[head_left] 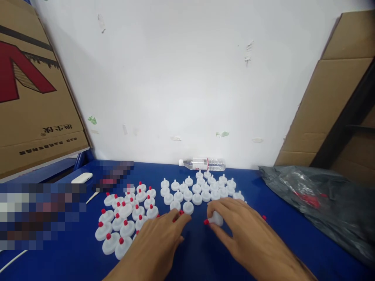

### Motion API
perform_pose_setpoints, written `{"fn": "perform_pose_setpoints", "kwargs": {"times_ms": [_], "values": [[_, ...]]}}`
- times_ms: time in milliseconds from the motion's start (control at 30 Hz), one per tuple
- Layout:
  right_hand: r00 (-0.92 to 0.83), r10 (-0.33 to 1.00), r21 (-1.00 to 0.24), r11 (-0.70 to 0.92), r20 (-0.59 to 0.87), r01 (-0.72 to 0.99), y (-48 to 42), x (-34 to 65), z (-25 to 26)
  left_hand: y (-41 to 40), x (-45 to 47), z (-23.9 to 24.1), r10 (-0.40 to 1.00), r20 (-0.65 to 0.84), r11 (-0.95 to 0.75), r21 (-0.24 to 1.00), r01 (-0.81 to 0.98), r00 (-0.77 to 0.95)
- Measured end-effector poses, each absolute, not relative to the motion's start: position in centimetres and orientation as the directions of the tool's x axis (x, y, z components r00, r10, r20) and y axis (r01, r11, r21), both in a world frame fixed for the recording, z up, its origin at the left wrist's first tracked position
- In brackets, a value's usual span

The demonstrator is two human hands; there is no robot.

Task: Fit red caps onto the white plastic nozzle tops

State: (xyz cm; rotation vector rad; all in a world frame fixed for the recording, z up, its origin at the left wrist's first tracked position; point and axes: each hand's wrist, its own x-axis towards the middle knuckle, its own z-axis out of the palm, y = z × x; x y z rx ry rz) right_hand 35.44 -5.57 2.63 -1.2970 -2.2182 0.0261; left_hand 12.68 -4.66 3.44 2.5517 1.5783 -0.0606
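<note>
My right hand [237,230] pinches a white funnel-shaped cap [217,219] between thumb and fingers. The cap lies tilted, its small red tip [206,221] pointing left. Across from it, my left hand [159,238] is palm down, with thumb and index finger apart. Small red tip caps [181,212] show at its fingers, partly hidden; whether they are touched is unclear. Beyond the hands stands a group of white caps without red tips [197,199]. To the left, another group of white caps with red tips [127,228] stands upright, partly covered by my left forearm.
A clear water bottle [202,164] lies on its side against the white wall. At right, a grey plastic bag [328,207] spreads over the blue table [193,261]. Cardboard [35,97] stands at left and more cardboard [331,89] at right. A white device [82,178] sits back left.
</note>
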Motion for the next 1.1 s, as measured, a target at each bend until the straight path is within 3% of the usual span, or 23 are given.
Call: {"fn": "perform_pose_setpoints", "kwargs": {"times_ms": [267, 600, 833, 1033, 1100], "values": [[-0.347, 0.856, -0.113, 0.416, 0.384, 0.902, -4.8, 36.4, 1.2, -4.0, 12.2, 3.5, 0.925, -0.102, -0.367, 0.011, 0.93, 0.366], [-0.218, 0.774, -0.01, 0.279, 0.594, 0.96, -4.9, 41.9, 2.3, -4.0, 11.7, 2.4, 0.92, -0.045, -0.39, 0.007, 0.921, 0.39], [-0.204, 0.872, -0.04, 0.247, 0.446, 0.968, -4.4, 44.3, -0.8, -4.1, 12.0, 3.1, 0.922, -0.057, -0.382, 0.028, 0.924, 0.383], [-0.214, 0.858, -0.078, 0.281, 0.467, 0.956, -4.5, 42.1, 0.5, -4.4, 11.3, 3.7, 0.935, 0.014, -0.354, 0.096, 0.93, 0.354], [-0.171, 0.845, -0.119, 0.266, 0.507, 0.957, -4.9, 40.9, 2.0, -4.3, 10.9, 3.5, 0.92, 0.12, -0.387, 0.141, 0.911, 0.372]]}}
